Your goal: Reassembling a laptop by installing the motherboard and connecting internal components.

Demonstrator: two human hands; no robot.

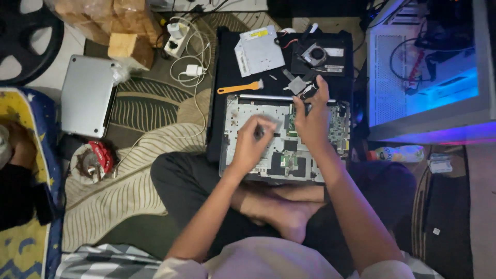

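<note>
An opened laptop chassis (243,111), with its circuit board (338,126) bare, lies in front of my crossed legs on a black mat (222,62). My left hand (250,147) hovers over the chassis middle, its fingers pinched on a small dark part (260,132) that I cannot identify. My right hand (312,121) is over the board's upper right and grips a black-handled screwdriver (309,92), which points down at the board. The two hands are close together but do not touch.
Behind the chassis lie an orange pry tool (240,88), a silver optical drive (261,49) and a fan assembly (318,54). A closed silver laptop (88,95), a power strip with chargers (178,39) and a red tape roll (93,160) are left. A lit computer case (429,67) stands right. Another person (18,175) sits far left.
</note>
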